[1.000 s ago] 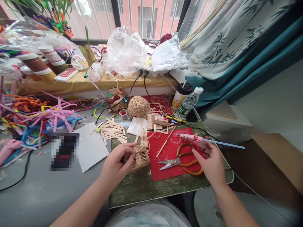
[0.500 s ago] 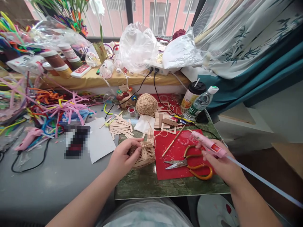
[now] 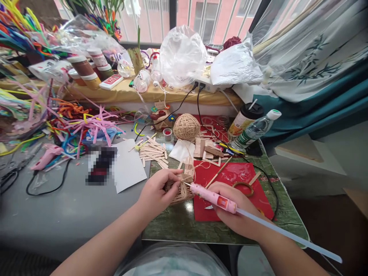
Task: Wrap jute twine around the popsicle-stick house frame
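Observation:
My left hand is closed on a small twine-wrapped basket, pinching its top edge near the table's front. In my right hand is a pink glue gun, with a long translucent glue stick sticking out of its back end. The gun's tip is at the basket's side, close to my left fingertips; whether it touches is hard to tell. A strand of twine runs from the basket toward the twine ball. Scissors lie on a red sheet, partly hidden under my right hand.
Wooden craft sticks lie in a loose pile behind the basket. A plastic bottle and a lidded cup stand at the back right. Another pink glue gun and pink pipe cleaners lie at left. A black cord crosses the right side.
My right hand has moved left with the glue gun, bringing its tip from above the scissors to the basket. My left hand keeps hold of the basket. The whole view has shifted slightly.

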### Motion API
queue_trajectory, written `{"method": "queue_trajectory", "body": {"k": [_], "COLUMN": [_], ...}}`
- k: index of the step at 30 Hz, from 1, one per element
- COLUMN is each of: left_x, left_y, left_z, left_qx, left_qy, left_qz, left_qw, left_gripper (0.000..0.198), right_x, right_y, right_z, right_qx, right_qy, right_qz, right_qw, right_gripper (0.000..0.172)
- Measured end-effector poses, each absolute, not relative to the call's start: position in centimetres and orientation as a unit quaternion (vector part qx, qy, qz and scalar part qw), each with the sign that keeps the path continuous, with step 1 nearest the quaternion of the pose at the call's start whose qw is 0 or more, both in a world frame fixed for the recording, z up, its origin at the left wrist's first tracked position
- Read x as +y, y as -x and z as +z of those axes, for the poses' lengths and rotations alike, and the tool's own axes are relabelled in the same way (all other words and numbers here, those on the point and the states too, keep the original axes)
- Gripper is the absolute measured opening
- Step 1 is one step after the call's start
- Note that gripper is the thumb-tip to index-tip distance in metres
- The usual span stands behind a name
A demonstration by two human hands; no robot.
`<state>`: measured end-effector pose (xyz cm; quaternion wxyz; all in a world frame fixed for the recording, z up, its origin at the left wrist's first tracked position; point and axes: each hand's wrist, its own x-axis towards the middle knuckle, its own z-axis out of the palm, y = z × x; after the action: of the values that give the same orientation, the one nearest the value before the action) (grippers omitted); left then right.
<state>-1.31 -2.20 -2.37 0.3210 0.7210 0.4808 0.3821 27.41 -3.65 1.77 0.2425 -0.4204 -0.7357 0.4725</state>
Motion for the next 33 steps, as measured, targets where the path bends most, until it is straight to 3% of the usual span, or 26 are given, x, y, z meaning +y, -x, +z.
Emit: {"method": "queue_trajectory", "body": {"k": [33], "left_x": [-2.04], "left_y": [1.21], "left_z": [-2.39], "left_qx": [0.46], "left_qy": [-0.731], "left_qz": [0.402], "left_qw": [0.303], "left_gripper": [0.014], "right_x": [-3.71], "right_y": [-26.97], "right_z": [2.66], "right_qx": [-0.765], "right_qy": [0.457], "right_qz": [0.422], "right_qw": [0.164], "right_gripper": [0.022]}}
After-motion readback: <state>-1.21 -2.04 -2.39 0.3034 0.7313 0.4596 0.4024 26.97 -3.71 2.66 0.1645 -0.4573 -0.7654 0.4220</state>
